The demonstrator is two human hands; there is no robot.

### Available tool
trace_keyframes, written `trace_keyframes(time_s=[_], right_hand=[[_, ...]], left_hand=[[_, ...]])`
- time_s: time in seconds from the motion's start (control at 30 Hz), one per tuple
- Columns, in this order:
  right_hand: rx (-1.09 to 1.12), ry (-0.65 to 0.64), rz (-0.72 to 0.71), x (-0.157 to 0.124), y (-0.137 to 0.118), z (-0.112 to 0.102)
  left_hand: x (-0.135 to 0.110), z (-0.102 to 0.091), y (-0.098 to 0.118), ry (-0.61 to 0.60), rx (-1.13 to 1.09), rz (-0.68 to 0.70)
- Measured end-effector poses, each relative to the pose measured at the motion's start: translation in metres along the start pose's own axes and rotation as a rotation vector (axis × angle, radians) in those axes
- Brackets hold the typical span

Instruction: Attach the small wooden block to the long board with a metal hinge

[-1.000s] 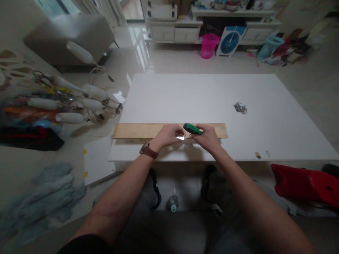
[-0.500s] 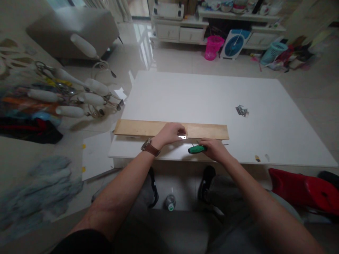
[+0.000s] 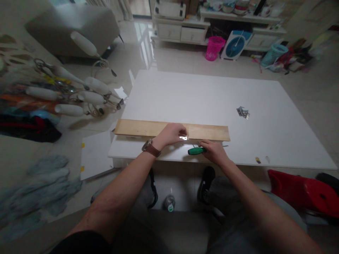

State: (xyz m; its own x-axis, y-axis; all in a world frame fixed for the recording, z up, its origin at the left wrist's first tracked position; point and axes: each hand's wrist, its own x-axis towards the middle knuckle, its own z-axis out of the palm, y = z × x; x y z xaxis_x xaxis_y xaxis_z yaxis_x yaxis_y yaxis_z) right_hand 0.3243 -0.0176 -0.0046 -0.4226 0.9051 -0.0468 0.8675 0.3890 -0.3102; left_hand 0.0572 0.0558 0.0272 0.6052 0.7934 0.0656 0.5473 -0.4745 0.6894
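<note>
My left hand [image 3: 173, 134] is closed on a small shiny metal bracket [image 3: 183, 138], which it holds against the front edge of a long wooden board [image 3: 140, 127]. A brown-strapped watch [image 3: 151, 148] is on that wrist. Just to the right, my right hand [image 3: 214, 150] is closed around a screwdriver, its green handle [image 3: 196, 151] pointing left and its thin shaft [image 3: 225, 146] showing to the right. Something thin, perhaps a screw, sticks out near the right fingertips, too small to name. The board lies along the near side of the white panel [image 3: 201, 95].
Several metal brackets [image 3: 243, 112] lie in a pile at the right of the panel. Small bits [image 3: 257, 160] sit near its front edge. A bottle [image 3: 170, 203] stands on the floor between the feet. A red stool [image 3: 304, 192] is at right, a floor lamp [image 3: 90, 86] at left.
The camera view has shifted very slightly. Both hands keep their holds on the bracket and the screwdriver, with hardly any movement.
</note>
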Motion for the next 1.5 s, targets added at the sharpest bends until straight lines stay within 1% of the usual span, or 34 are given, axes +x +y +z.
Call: trace_keyframes(time_s=[0.07, 0.17, 0.23, 0.3, 0.37, 0.4, 0.47, 0.57, 0.7, 0.8, 0.87, 0.93, 0.97, 1.07, 1.17, 1.27, 1.4, 1.5], right_hand=[[0.12, 0.096, -0.012, 0.0, -0.003, -0.006], [0.323, 0.328, 0.024, 0.001, -0.009, -0.019], [0.423, 0.498, 0.129, 0.005, -0.015, -0.028], [0.53, 0.638, 0.277, 0.013, -0.022, -0.035], [0.681, 0.731, 0.387, 0.025, -0.029, -0.04], [0.77, 0.772, 0.414, 0.032, -0.032, -0.042], [0.957, 0.832, 0.418, 0.048, -0.039, -0.045], [1.179, 0.84, 0.344, 0.069, -0.051, -0.051], [1.299, 0.841, 0.245, 0.088, -0.07, -0.057], [1.33, 0.838, 0.263, 0.094, -0.081, -0.055], [1.322, 0.824, 0.278, 0.095, -0.084, -0.05], [1.277, 0.839, 0.247, 0.094, -0.082, -0.043], [1.244, 0.853, 0.218, 0.092, -0.08, -0.04], [1.168, 0.868, 0.153, 0.089, -0.077, -0.033], [1.157, 0.874, 0.145, 0.089, -0.079, -0.033], [1.146, 0.904, 0.127, 0.09, -0.084, -0.035], [1.2, 0.881, 0.104, 0.09, -0.087, -0.031], [1.245, 0.884, 0.138, 0.088, -0.084, -0.02]], left_hand=[[0.0, 0.0, 0.001, -0.005, 0.004, 0.006], [-0.002, -0.002, 0.002, -0.016, 0.006, 0.019], [-0.003, -0.003, 0.002, -0.026, 0.006, 0.023], [-0.004, -0.005, 0.002, -0.031, -0.006, 0.011], [-0.007, -0.009, 0.001, -0.021, -0.018, -0.01], [-0.009, -0.011, 0.001, -0.007, -0.016, -0.019], [-0.013, -0.018, 0.001, 0.046, 0.01, -0.039], [-0.021, -0.029, 0.0, 0.159, 0.08, -0.09], [-0.034, -0.04, 0.004, 0.294, 0.139, -0.192], [-0.045, -0.041, 0.008, 0.325, 0.131, -0.234], [-0.05, -0.038, 0.008, 0.336, 0.116, -0.25], [-0.05, -0.036, 0.006, 0.321, 0.131, -0.273], [-0.049, -0.035, 0.004, 0.289, 0.147, -0.274], [-0.043, -0.036, -0.002, 0.193, 0.166, -0.217], [-0.039, -0.038, -0.008, 0.135, 0.142, -0.162], [-0.039, -0.036, -0.016, 0.065, 0.132, -0.138], [-0.042, -0.029, -0.024, 0.075, 0.169, -0.121], [-0.042, -0.025, -0.023, 0.068, 0.17, -0.098]])
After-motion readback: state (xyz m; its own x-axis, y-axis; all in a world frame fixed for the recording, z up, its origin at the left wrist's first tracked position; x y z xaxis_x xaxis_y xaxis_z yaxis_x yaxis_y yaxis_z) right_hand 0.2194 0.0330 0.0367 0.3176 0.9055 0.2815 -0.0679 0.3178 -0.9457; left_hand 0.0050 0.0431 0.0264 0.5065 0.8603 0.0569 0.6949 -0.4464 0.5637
